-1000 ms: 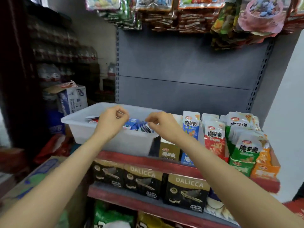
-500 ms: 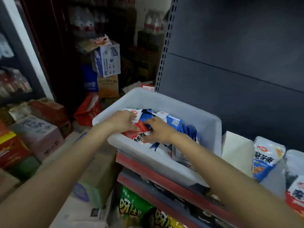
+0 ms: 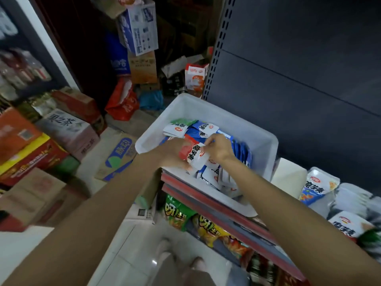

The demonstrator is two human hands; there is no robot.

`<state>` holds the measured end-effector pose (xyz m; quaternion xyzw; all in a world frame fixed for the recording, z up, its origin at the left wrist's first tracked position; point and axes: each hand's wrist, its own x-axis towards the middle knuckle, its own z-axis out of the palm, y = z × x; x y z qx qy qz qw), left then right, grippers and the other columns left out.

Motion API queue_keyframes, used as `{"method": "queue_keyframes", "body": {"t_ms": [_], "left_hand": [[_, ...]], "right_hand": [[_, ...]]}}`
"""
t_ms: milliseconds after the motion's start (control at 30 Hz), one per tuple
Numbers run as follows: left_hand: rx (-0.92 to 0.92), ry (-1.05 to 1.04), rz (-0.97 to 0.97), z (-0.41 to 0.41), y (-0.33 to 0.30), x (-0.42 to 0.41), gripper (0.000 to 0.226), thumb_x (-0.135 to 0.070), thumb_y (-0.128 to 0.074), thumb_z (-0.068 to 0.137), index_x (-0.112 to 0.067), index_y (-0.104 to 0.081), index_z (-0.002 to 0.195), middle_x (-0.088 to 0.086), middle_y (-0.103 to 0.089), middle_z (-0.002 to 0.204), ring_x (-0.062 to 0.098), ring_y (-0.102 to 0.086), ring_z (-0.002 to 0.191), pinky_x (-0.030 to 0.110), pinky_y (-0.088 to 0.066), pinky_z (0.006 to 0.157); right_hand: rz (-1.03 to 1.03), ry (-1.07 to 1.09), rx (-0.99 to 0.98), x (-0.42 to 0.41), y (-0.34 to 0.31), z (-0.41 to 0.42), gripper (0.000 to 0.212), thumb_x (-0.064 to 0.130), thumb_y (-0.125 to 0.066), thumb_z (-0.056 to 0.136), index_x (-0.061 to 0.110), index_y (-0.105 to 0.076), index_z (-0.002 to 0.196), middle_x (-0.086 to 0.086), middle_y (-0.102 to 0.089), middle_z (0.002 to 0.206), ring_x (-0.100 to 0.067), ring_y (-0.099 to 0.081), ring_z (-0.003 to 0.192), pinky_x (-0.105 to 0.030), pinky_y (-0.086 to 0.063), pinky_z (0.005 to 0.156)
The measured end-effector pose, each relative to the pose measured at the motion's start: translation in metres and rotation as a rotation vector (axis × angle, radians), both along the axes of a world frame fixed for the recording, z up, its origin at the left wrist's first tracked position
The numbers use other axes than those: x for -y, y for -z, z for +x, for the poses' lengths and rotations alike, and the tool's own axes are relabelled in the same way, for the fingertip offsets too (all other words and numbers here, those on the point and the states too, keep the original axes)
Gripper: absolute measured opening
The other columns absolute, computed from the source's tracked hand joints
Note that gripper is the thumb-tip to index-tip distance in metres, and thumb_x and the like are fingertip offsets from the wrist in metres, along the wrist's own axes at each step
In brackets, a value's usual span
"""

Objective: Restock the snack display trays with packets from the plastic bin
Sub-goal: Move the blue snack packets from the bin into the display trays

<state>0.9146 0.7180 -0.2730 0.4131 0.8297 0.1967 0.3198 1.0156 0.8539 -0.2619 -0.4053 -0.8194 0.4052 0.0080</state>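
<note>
A white plastic bin (image 3: 261,145) stands on the red-edged shelf and holds several blue, white and red snack packets (image 3: 206,129). Over the bin's near-left corner both hands hold one red-and-white packet (image 3: 194,155). My left hand (image 3: 172,153) grips it from below and the left. My right hand (image 3: 219,148) pinches its top edge. To the right along the shelf stand display trays with upright packets (image 3: 315,188), partly cut off by the frame.
Cardboard cartons (image 3: 68,126) are stacked on the floor at left, with a red bag (image 3: 122,100) behind them. Snack bags (image 3: 179,213) fill the shelf below. A grey shelf back panel (image 3: 299,79) rises behind the bin. My feet (image 3: 179,259) stand on white tiles.
The camera tilted further down and left. Both hands lifted a red-and-white packet up out of the pile toward the bin's near-left corner.
</note>
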Motion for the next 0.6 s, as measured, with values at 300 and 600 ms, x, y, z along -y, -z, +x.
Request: {"method": "queue_keyframes", "body": {"t_ms": [300, 600], "left_hand": [[-0.184, 0.071, 0.392, 0.023, -0.036, -0.021, 0.04, -0.014, -0.066, 0.085, -0.015, -0.061, 0.124, 0.009, -0.063, 0.109, 0.022, -0.058, 0.096, 0.025, -0.042, 0.08], [-0.027, 0.006, 0.575, 0.09, -0.074, -0.077, 0.016, -0.013, -0.063, 0.087, -0.012, -0.047, 0.09, 0.005, -0.056, 0.068, 0.02, -0.052, 0.062, 0.032, -0.046, 0.067]], "right_hand": [[-0.396, 0.211, -0.392, -0.004, -0.042, 0.032, 0.014, 0.005, -0.06, 0.09, 0.01, -0.066, 0.079, -0.009, -0.067, 0.081, -0.009, -0.066, 0.062, -0.02, -0.057, 0.063], [0.194, 0.056, -0.438, -0.035, -0.078, 0.132, 0.021, 0.016, -0.063, 0.089, 0.017, -0.056, 0.069, 0.002, -0.057, 0.067, -0.012, -0.053, 0.066, -0.028, -0.044, 0.067]]}}
